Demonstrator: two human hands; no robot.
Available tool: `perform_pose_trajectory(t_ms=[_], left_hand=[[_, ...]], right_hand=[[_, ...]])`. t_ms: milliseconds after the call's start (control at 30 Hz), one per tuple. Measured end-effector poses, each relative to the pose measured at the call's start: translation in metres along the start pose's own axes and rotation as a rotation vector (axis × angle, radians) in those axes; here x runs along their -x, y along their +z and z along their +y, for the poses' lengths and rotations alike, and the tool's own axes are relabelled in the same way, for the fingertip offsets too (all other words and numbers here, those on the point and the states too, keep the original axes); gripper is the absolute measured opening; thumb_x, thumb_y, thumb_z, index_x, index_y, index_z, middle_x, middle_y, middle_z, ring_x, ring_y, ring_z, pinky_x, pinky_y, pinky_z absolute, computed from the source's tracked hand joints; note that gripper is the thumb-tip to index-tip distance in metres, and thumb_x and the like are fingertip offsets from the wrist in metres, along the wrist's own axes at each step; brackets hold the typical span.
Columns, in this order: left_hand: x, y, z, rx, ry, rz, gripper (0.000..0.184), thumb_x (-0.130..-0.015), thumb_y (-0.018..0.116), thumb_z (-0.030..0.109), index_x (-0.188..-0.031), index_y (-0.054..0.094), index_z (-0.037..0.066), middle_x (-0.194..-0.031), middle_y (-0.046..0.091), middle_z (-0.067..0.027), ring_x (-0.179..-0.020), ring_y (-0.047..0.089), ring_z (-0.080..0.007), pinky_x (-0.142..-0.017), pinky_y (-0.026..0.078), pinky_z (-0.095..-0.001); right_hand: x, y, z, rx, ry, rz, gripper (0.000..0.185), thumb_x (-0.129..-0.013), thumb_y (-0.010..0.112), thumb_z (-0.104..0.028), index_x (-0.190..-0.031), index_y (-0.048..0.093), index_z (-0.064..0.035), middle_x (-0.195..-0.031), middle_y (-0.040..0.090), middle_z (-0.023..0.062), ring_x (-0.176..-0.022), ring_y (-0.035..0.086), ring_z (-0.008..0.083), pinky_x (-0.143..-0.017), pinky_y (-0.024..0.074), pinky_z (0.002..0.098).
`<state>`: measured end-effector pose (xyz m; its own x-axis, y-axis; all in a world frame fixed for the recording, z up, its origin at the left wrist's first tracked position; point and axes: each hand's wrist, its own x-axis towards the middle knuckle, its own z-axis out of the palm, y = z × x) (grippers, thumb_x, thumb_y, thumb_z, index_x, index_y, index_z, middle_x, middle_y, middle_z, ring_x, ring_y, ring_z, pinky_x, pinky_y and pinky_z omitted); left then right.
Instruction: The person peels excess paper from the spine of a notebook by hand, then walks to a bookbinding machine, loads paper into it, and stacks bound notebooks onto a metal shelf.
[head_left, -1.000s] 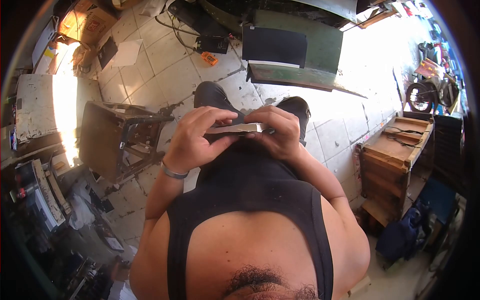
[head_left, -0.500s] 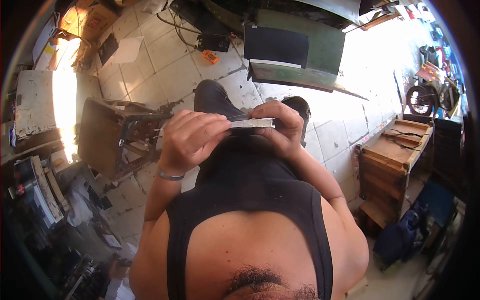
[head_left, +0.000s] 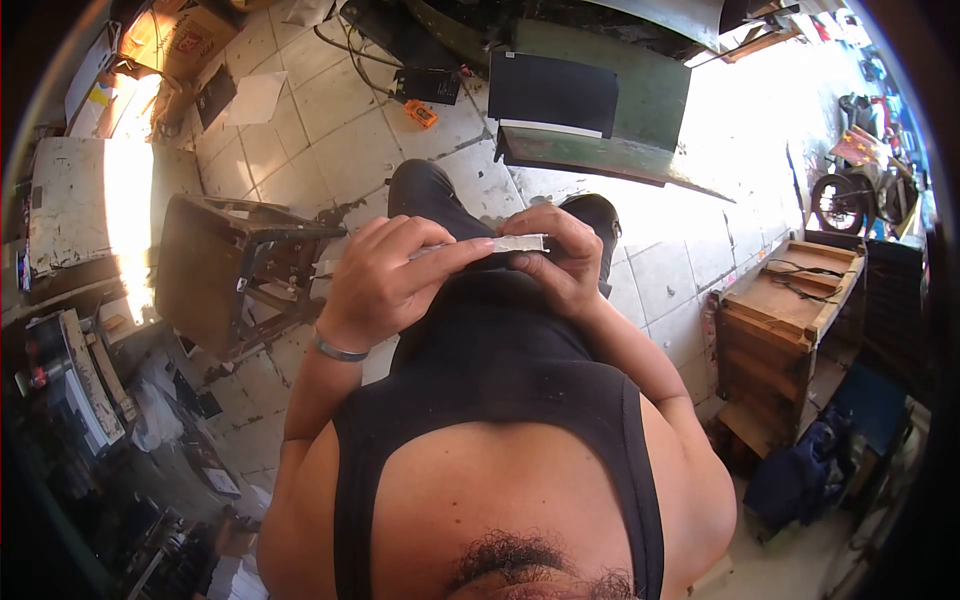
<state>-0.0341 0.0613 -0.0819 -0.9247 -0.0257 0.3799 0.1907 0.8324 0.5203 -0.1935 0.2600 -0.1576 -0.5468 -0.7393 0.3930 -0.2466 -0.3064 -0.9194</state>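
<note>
My left hand (head_left: 385, 275), with a grey band on its wrist, is closed on a narrow whitish strip (head_left: 520, 243) in front of my lap. Its index finger lies stretched along the strip. My right hand (head_left: 562, 258) pinches the right end of the same strip between thumb and fingers. The strip looks thin and flat, perhaps folded; what it is made of I cannot tell. Part of it is hidden behind the left fingers, and a pale end seems to stick out left of that hand.
A worn brown stool or chair (head_left: 205, 270) stands at the left. A wooden cabinet (head_left: 770, 340) is on the right. Ahead are a green bench (head_left: 590, 155) with a dark panel (head_left: 552, 92) and an orange object (head_left: 420, 113) on the tiled floor (head_left: 335, 130).
My left hand has shifted its grip; its index finger now reaches further right along the strip, covering more of it. The right hand stays almost in place.
</note>
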Motion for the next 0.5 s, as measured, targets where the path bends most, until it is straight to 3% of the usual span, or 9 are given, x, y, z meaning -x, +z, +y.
perform_pose_trajectory(t_ms=[167,367,500], left_hand=[[0.002,0.004,-0.003,0.044,-0.013,0.027,0.038,-0.079,0.082,0.0,-0.113,0.08,0.018,-0.096,0.071,-0.0005,-0.08,0.066,-0.0214,-0.07,0.048,-0.035],[0.011,0.01,-0.014,0.105,-0.005,0.131,0.023,-0.08,0.087,0.002,-0.097,0.075,0.01,-0.096,0.075,-0.0062,-0.078,0.069,-0.0244,-0.069,0.05,-0.0363],[0.013,0.013,-0.016,0.115,0.007,0.175,0.025,-0.078,0.089,0.002,-0.097,0.074,0.008,-0.095,0.076,-0.0082,-0.079,0.071,-0.0256,-0.071,0.052,-0.0363]], right_hand=[[-0.001,-0.001,-0.004,0.029,0.025,-0.015,0.027,-0.085,0.084,-0.008,-0.108,0.075,0.0016,-0.107,0.077,0.0144,-0.099,0.075,0.0255,-0.086,0.0563,0.0347],[-0.001,0.002,-0.001,0.039,0.031,-0.011,0.027,-0.084,0.084,-0.009,-0.108,0.075,0.0011,-0.107,0.077,0.0141,-0.098,0.075,0.0242,-0.084,0.0559,0.0334],[-0.003,0.001,-0.004,0.087,0.043,-0.017,0.028,-0.084,0.085,-0.01,-0.108,0.075,0.0008,-0.106,0.077,0.0134,-0.097,0.075,0.0237,-0.083,0.0559,0.0327]])
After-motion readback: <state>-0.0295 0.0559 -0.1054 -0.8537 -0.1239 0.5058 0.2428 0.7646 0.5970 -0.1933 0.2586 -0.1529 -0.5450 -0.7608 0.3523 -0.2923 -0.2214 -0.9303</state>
